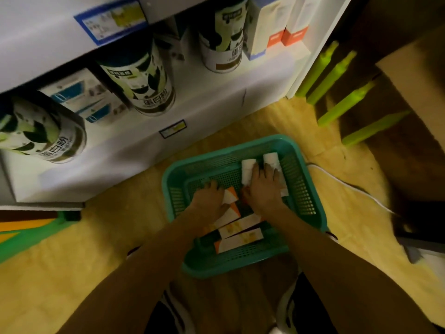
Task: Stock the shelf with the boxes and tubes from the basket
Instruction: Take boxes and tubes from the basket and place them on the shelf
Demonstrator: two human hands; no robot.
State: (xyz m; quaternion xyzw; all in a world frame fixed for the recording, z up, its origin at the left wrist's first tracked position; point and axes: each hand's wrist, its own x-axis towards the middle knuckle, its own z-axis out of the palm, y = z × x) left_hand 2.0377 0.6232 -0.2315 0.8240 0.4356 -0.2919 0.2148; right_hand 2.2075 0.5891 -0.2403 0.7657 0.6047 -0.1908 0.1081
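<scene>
A teal plastic basket point(308, 189) sits on the floor in front of the white shelf point(216, 97). Inside lie several white-and-orange boxes point(240, 233) and two white tubes point(248, 168). My left hand point(209, 197) rests fingers-down on an orange-cornered box point(230, 195) at the basket's left. My right hand point(263, 186) lies over the two tubes, fingers curled around them. Whether either hand has lifted anything is unclear.
The bottom shelf holds green-and-white cans point(142, 80), blue-and-white boxes point(86, 97) and tall white-and-orange boxes point(272, 25) at the right. Green chair legs point(337, 75) stand right of the shelf. A white cable point(356, 189) runs along the floor. My shoes point(286, 309) are below the basket.
</scene>
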